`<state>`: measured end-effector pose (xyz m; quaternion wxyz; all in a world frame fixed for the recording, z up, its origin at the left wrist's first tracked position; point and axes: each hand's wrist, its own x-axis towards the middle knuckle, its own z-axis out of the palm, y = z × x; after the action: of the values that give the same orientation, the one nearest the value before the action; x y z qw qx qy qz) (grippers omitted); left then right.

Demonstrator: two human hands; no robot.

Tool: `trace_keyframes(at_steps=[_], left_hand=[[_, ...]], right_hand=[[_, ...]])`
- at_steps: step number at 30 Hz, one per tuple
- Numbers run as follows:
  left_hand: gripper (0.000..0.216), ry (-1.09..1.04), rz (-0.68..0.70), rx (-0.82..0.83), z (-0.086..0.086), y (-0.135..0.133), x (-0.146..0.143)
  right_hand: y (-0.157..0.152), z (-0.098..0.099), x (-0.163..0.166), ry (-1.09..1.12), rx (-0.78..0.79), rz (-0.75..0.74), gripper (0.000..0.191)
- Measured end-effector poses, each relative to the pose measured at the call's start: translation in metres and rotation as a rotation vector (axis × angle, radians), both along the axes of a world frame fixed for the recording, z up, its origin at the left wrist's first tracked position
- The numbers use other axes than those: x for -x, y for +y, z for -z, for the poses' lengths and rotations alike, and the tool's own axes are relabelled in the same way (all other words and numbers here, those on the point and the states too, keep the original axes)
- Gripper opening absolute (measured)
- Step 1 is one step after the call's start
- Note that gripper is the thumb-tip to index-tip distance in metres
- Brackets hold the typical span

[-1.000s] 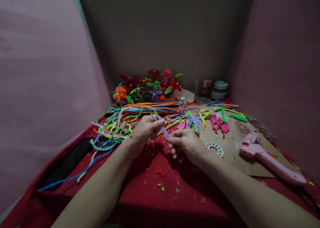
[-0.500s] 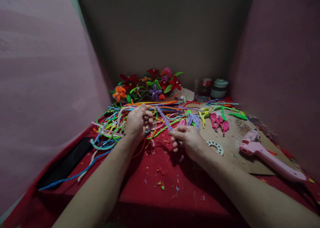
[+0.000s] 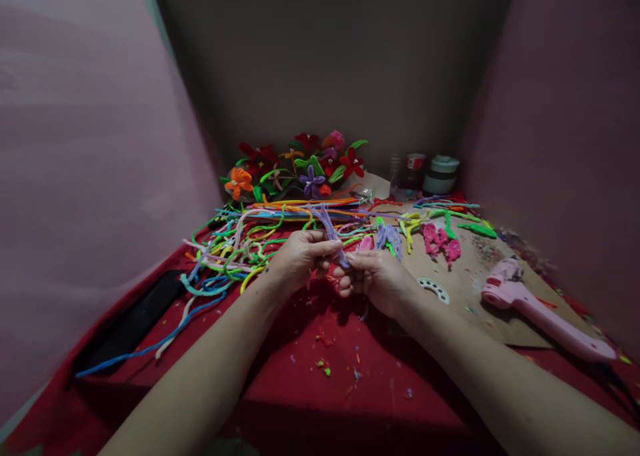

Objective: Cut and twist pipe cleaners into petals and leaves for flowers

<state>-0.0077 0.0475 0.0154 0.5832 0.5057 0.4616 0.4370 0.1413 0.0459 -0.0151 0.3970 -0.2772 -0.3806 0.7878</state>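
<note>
A fuzzy purple pipe cleaner (image 3: 329, 225), apparently doubled into side-by-side strands, slants up and away between my hands. My right hand (image 3: 381, 281) is closed in a pinch on its near end. Just beside it, my left hand (image 3: 304, 259) has thumb and fingers closed around the same piece a little higher up. The two hands nearly touch above the red cloth (image 3: 290, 376). Right behind my right hand lie more bent purple pieces (image 3: 390, 237) and a pink loop (image 3: 367, 243).
Loose colored pipe cleaners (image 3: 240, 246) are heaped at left. Pipe-cleaner flowers (image 3: 311, 179) stand at the back. A cardboard sheet (image 3: 465, 303) at right bears pink shapes (image 3: 440, 243), a white holed disc (image 3: 434, 291) and a pink corded tool (image 3: 543, 316). A lidded cup (image 3: 441, 175) stands behind.
My left hand has come right and nearer, from above the pipe cleaner heap to the purple pipe cleaner, and now grips it beside my right hand. The right hand has barely moved.
</note>
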Motion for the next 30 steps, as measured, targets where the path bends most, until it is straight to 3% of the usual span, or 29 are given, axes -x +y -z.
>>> trace_keyframes(at_steps=[5, 11, 15, 22, 30], left_hand=[[0.020, -0.039, -0.009, -0.014, 0.0003, 0.0011, 0.0015], [0.021, -0.012, -0.010, -0.007, 0.0015, 0.0015, 0.0012], [0.021, -0.028, -0.042, -0.007, 0.0009, 0.0007, 0.0003], [0.022, -0.069, -0.056, -0.029, 0.0016, 0.0001, -0.0004], [0.022, -0.069, -0.031, -0.054, 0.0071, -0.0002, -0.0010]], right_hand=[[0.0017, 0.0014, -0.0010, 0.078, 0.163, -0.055, 0.015], [0.0022, 0.0040, 0.0003, 0.150, 0.173, -0.042, 0.007], [0.0029, 0.0049, 0.0015, 0.119, 0.183, 0.051, 0.008], [0.0016, 0.0063, 0.0005, 0.034, 0.021, 0.131, 0.015], [-0.0063, -0.0019, 0.0022, -0.286, -0.144, 0.096, 0.021]])
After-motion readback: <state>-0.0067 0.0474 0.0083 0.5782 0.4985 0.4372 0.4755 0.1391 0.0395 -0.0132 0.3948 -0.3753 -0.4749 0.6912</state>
